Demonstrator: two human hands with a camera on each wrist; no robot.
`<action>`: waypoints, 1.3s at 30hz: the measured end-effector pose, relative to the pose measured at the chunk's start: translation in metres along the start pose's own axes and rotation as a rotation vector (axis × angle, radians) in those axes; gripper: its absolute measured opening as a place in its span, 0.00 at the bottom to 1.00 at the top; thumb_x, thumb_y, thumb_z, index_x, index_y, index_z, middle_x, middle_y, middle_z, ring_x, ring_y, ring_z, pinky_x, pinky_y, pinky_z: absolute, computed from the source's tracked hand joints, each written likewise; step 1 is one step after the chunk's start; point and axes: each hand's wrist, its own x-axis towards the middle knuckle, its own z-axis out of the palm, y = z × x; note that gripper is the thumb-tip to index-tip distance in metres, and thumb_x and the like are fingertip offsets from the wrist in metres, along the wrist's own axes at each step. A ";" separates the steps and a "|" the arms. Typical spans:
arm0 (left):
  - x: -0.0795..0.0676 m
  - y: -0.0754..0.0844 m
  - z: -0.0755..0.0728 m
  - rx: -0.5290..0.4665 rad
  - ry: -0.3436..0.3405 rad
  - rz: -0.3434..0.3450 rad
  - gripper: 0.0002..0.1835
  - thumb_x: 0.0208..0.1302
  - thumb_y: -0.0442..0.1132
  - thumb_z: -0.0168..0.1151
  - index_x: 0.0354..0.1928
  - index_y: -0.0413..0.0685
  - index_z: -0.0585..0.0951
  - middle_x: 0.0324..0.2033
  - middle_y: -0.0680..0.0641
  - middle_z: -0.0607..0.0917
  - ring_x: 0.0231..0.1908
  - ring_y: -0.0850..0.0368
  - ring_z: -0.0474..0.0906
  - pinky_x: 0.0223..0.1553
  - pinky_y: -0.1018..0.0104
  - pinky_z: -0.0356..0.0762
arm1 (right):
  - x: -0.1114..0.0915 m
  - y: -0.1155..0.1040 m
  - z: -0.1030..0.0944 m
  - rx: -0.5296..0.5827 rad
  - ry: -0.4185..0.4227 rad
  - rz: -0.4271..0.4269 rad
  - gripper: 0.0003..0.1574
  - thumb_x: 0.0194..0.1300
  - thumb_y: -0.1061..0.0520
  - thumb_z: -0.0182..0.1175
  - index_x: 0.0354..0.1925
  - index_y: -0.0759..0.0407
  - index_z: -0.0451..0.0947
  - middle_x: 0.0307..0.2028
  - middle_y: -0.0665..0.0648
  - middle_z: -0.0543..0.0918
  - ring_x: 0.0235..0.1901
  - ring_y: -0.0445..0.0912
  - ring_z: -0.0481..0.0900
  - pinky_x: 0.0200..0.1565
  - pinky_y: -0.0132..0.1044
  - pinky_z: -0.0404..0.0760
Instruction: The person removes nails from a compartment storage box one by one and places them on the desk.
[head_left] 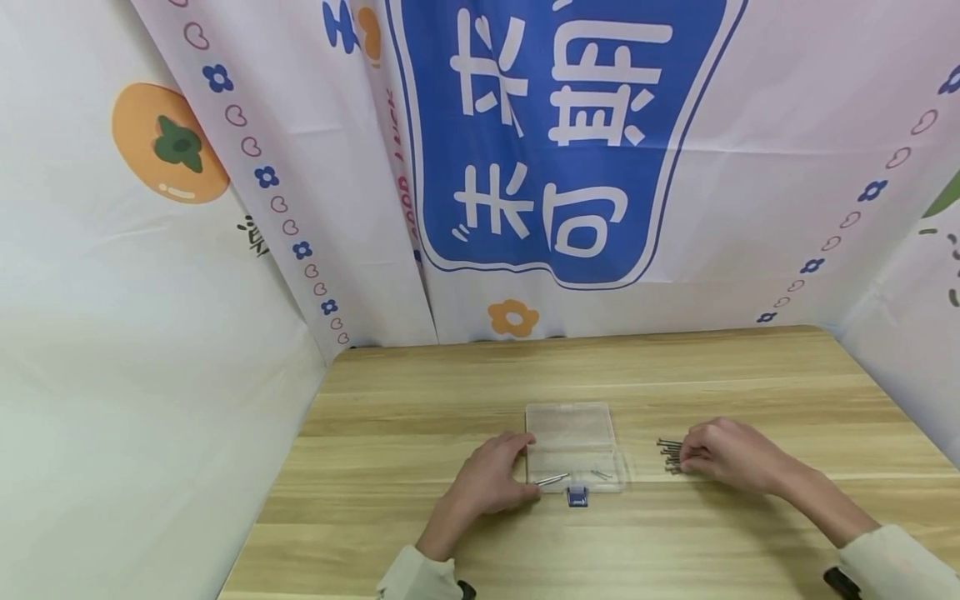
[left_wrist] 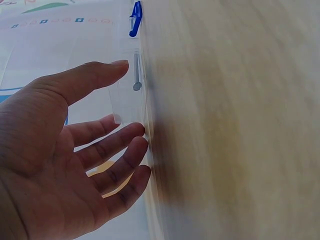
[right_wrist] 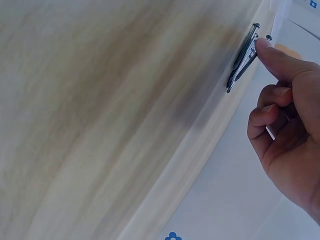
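A clear plastic box (head_left: 581,463) lies on the table with its lid (head_left: 570,425) laid back. Its blue latch (head_left: 577,497) faces the front, and a few nails (head_left: 552,480) lie inside. At the box's left side is my left hand (head_left: 491,473), thumb by the front corner and fingers loosely bent along the edge. One nail (left_wrist: 137,75) shows through the clear wall in the left wrist view. My right hand (head_left: 731,457) is at a small pile of nails (head_left: 670,452), thumb against them. Whether it pinches one is hidden; two other fingers curl inward.
The wooden table (head_left: 390,417) reaches back to a printed cloth (head_left: 712,250) hanging behind it. White cloth (head_left: 150,375) also hangs at the left side. Bare wood lies between the box and the pile.
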 end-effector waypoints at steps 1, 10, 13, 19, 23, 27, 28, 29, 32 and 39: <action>0.000 0.000 0.000 0.000 0.000 0.000 0.39 0.55 0.50 0.83 0.69 0.49 0.80 0.55 0.50 0.86 0.54 0.51 0.83 0.56 0.52 0.83 | 0.000 0.000 0.000 -0.003 0.001 -0.002 0.07 0.65 0.57 0.76 0.36 0.41 0.90 0.34 0.35 0.88 0.32 0.26 0.80 0.34 0.30 0.84; 0.000 0.000 0.000 -0.006 -0.004 -0.003 0.39 0.55 0.50 0.83 0.69 0.49 0.80 0.54 0.51 0.86 0.53 0.53 0.83 0.56 0.53 0.83 | 0.002 0.002 0.002 -0.029 0.024 -0.015 0.07 0.63 0.57 0.77 0.34 0.42 0.91 0.32 0.34 0.87 0.31 0.25 0.80 0.33 0.30 0.83; 0.000 0.001 0.000 -0.008 -0.003 -0.002 0.39 0.55 0.50 0.83 0.68 0.48 0.80 0.54 0.50 0.86 0.53 0.53 0.83 0.56 0.53 0.83 | 0.002 0.003 0.002 -0.034 0.049 -0.031 0.08 0.62 0.56 0.78 0.34 0.42 0.91 0.32 0.34 0.87 0.31 0.25 0.80 0.33 0.29 0.83; 0.000 0.001 0.000 -0.006 -0.004 -0.004 0.39 0.55 0.50 0.83 0.68 0.49 0.80 0.53 0.51 0.86 0.53 0.53 0.83 0.56 0.53 0.83 | 0.002 0.004 0.003 -0.026 0.083 -0.056 0.06 0.61 0.55 0.79 0.34 0.43 0.91 0.32 0.34 0.87 0.31 0.25 0.80 0.33 0.29 0.84; 0.001 -0.001 0.000 -0.003 -0.003 -0.002 0.39 0.55 0.50 0.83 0.68 0.49 0.80 0.53 0.51 0.86 0.52 0.53 0.83 0.55 0.54 0.83 | 0.004 0.002 0.005 -0.018 0.104 -0.064 0.06 0.63 0.54 0.79 0.35 0.41 0.91 0.33 0.35 0.88 0.32 0.26 0.81 0.33 0.30 0.84; 0.001 -0.001 0.001 -0.003 -0.003 0.000 0.39 0.55 0.50 0.83 0.68 0.49 0.80 0.52 0.51 0.86 0.52 0.53 0.83 0.54 0.54 0.83 | 0.008 -0.003 0.010 -0.005 0.135 -0.061 0.04 0.64 0.53 0.78 0.37 0.42 0.91 0.36 0.40 0.91 0.30 0.25 0.78 0.31 0.29 0.80; 0.000 -0.001 0.001 -0.005 -0.003 -0.001 0.38 0.55 0.50 0.83 0.68 0.49 0.80 0.53 0.51 0.86 0.52 0.53 0.83 0.54 0.54 0.83 | 0.010 -0.005 0.011 -0.002 0.139 -0.059 0.04 0.64 0.53 0.78 0.37 0.43 0.92 0.36 0.40 0.91 0.30 0.24 0.76 0.31 0.29 0.79; 0.000 -0.001 0.002 -0.005 -0.003 -0.001 0.38 0.56 0.50 0.83 0.68 0.49 0.80 0.53 0.51 0.86 0.52 0.53 0.83 0.54 0.54 0.83 | 0.011 -0.007 0.013 0.003 0.141 -0.057 0.03 0.65 0.53 0.77 0.37 0.44 0.92 0.36 0.41 0.92 0.29 0.24 0.75 0.30 0.28 0.78; 0.000 -0.001 0.002 -0.006 -0.003 -0.002 0.39 0.56 0.51 0.83 0.68 0.49 0.80 0.53 0.51 0.86 0.52 0.53 0.83 0.55 0.53 0.83 | 0.016 -0.012 0.016 0.015 0.145 -0.052 0.03 0.66 0.53 0.77 0.38 0.46 0.92 0.35 0.41 0.91 0.26 0.24 0.70 0.29 0.27 0.74; 0.000 0.000 0.001 -0.006 0.003 -0.006 0.39 0.56 0.50 0.83 0.68 0.49 0.80 0.54 0.51 0.86 0.55 0.51 0.83 0.58 0.50 0.83 | 0.030 -0.024 0.025 0.045 0.151 -0.040 0.03 0.66 0.54 0.76 0.39 0.48 0.92 0.25 0.35 0.81 0.21 0.26 0.61 0.26 0.25 0.66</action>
